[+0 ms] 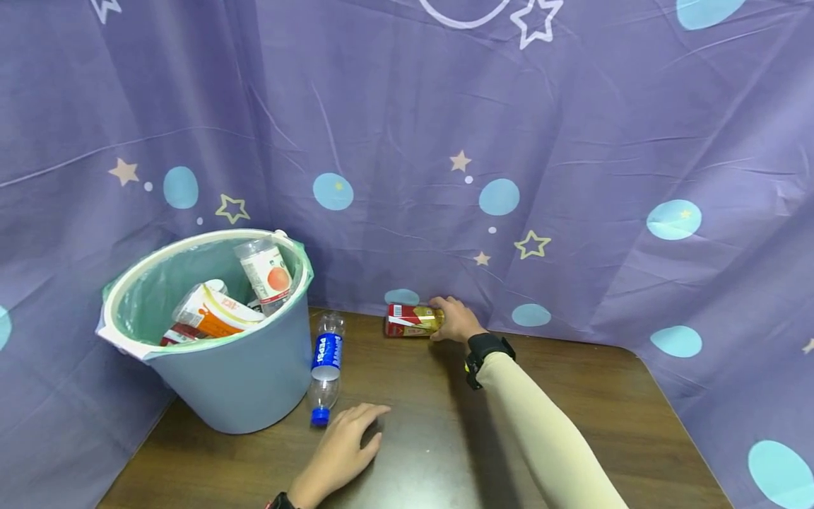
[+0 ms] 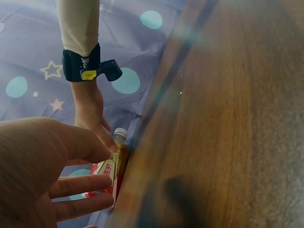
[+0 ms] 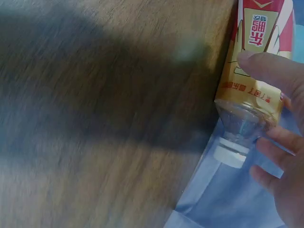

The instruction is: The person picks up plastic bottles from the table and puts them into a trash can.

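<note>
A red and gold plastic drink bottle (image 1: 412, 320) lies on its side at the table's back edge, against the curtain. My right hand (image 1: 456, 319) grips it near its capped end. In the right wrist view the thumb (image 3: 266, 66) lies on the label, with the other fingers at the far side by the shoulder of the bottle; the white cap (image 3: 231, 153) shows below. My left hand (image 1: 343, 449) holds nothing, fingers loosely extended over the table. Nearest to it is a clear Pepsi bottle (image 1: 327, 357) with a blue cap, lying beside the bin.
A grey-blue bin (image 1: 248, 382) with a white rim and green liner stands at the left. Inside are a clear cup with a peach label (image 1: 266, 274), an orange and white container (image 1: 216, 311) and other waste. Purple curtain (image 1: 407, 141) borders the wooden table (image 1: 420, 417).
</note>
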`<state>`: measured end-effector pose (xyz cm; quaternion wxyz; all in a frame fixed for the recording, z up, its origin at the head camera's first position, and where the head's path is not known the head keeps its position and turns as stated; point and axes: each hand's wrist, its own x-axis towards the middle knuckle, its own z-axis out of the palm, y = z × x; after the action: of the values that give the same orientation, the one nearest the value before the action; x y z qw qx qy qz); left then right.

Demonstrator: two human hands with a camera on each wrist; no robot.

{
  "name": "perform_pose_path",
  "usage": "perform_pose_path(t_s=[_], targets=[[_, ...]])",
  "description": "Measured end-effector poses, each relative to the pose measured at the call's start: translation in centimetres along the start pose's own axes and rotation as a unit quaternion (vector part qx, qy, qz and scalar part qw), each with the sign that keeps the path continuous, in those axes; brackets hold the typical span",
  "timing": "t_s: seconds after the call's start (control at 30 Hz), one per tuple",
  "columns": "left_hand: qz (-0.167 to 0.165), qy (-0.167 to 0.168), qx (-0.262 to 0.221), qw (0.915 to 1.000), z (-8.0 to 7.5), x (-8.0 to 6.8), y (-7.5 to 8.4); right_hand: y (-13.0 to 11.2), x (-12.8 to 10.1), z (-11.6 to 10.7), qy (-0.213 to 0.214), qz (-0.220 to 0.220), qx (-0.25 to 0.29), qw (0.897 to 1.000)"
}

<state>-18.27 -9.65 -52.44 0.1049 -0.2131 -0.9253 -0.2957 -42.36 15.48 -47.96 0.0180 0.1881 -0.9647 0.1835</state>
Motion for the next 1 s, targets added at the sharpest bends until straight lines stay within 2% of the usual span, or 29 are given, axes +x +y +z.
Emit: perform_pose_path(t_s=[0.2, 0.53, 0.8, 1.0], targets=[[0.013, 0.017, 0.013, 0.9997, 0.1, 0.5, -0.1, -0.6, 0.7, 0.4, -0.009, 0.017, -0.023, 1.000], [0.008, -0.004, 0.003, 0.9999, 0.4, 1.3, 0.2, -1.1, 1.2, 0.9, -0.050, 0.049, -0.043, 0.997], [0.030, 0.013, 0.005, 0.9995, 0.2, 1.9, 0.4, -1.1, 0.6, 1.0, -0.054, 0.051, -0.009, 0.997], [0.019, -0.009, 0.001, 0.9998, 0.1, 2.1, 0.4, -0.2, -0.3, 0.2, -0.065, 0.039, 0.028, 0.997]])
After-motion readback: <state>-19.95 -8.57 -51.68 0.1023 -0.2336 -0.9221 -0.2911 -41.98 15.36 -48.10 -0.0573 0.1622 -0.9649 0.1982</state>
